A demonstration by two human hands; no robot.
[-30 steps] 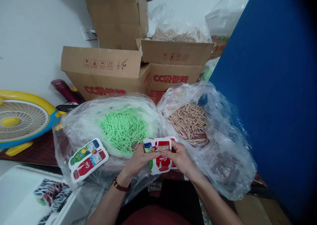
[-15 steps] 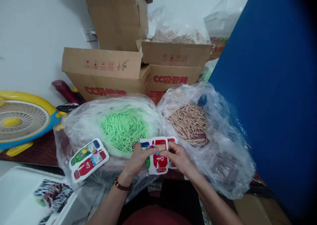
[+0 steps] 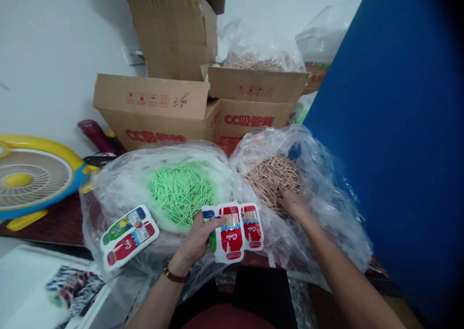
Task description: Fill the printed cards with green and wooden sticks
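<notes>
My left hand (image 3: 198,235), with a beaded bracelet on its wrist, is closed on the left edge of some red Cola packages (image 3: 231,239), its thumb on top. Thin brown sticks show in the package windows. My right hand (image 3: 290,201) reaches into the pile of brown sticks (image 3: 270,177) in the right plastic bag; its fingertips are partly hidden among them, and what they pinch is too small to tell. Green sticks (image 3: 181,191) fill the left plastic bag. A stack of green and red packages (image 3: 129,237) lies on that bag's front left.
Two open cardboard boxes (image 3: 155,97) stand behind the bags. A yellow and blue fan (image 3: 39,179) is at the left, above a white bin (image 3: 21,280). A blue panel (image 3: 384,126) rises at the right.
My right hand has left the Cola packages and moved up and right into the brown sticks. My left hand still holds the packages, whose windows now show more clearly.
</notes>
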